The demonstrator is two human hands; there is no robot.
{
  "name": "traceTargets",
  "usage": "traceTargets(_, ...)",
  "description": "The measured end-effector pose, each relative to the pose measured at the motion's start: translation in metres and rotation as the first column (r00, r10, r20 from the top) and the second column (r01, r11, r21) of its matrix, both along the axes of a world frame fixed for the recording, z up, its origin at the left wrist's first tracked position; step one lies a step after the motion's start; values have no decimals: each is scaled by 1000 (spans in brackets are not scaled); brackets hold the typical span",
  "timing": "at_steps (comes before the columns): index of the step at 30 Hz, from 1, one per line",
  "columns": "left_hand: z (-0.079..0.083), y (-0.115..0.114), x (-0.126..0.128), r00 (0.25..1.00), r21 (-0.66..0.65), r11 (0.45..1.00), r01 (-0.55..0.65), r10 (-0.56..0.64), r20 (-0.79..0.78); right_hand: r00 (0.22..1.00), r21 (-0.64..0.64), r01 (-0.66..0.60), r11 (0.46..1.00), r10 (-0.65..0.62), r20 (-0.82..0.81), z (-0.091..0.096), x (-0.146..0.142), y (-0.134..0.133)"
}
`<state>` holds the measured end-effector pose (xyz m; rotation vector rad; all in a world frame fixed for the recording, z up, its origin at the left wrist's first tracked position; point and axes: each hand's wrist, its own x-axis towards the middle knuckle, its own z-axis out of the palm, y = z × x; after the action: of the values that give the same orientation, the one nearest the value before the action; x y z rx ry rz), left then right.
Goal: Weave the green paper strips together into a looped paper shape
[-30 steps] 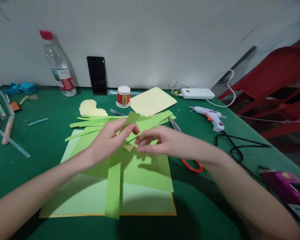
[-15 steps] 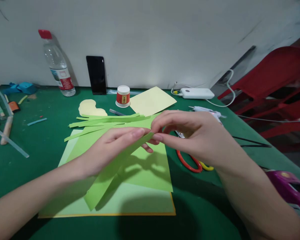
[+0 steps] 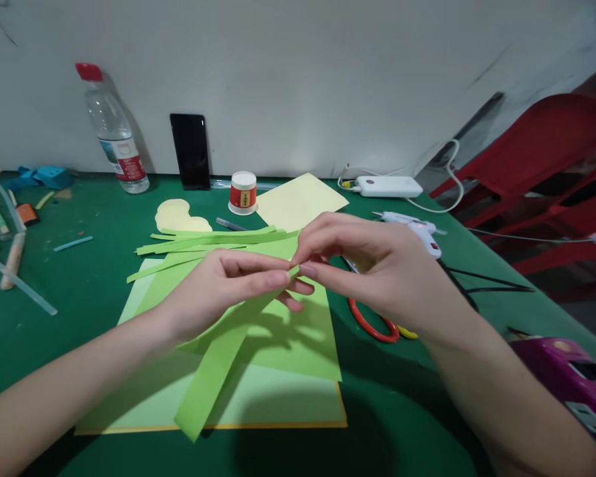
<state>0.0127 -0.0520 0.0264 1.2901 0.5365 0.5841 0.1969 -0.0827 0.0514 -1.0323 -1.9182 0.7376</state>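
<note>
A long light-green paper strip (image 3: 213, 377) slants across the middle, its lower end hanging toward me. My left hand (image 3: 233, 285) pinches the strip near its upper end, thumb on top and fingers beneath. At that same end, my right hand (image 3: 357, 258) grips the tip between thumb and fingertips, which partly hide it. Under both hands lies a larger green paper sheet (image 3: 298, 358), resting on a pale green sheet (image 3: 268, 397) with an orange edge. Several narrow green strips (image 3: 213, 240) lie just behind my left hand.
Red-handled scissors (image 3: 372, 328) and a white glue gun (image 3: 412, 228) lie on the right. Behind are a cream sheet (image 3: 302, 199), a paper cup (image 3: 243, 193), a phone (image 3: 191, 152), a bottle (image 3: 116, 132) and a white power bank-like box (image 3: 390, 186). A purple object (image 3: 556, 371) sits at right.
The strip's lower end has shifted toward me and slightly right. My left hand's fingers have curled a little more, and both hands have shifted slightly left at the strip's tip.
</note>
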Motion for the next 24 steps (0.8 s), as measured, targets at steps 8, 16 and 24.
traceTargets(8, -1, -4, 0, 974, 74, 971, -227, 228, 0, 999, 22, 30, 999, -31, 38, 2, -1, -6)
traceTargets(16, 4, -12, 0, 940, 310, 901, -303, 336, -59, 998, 88, 48, 995, -51, 30, 2, -8, -14)
traceTargets(24, 9, -18, -2, 926, 428, 845, -320, 375, -49, 998, 97, 54, 994, -51, -38, 5, -11, -20)
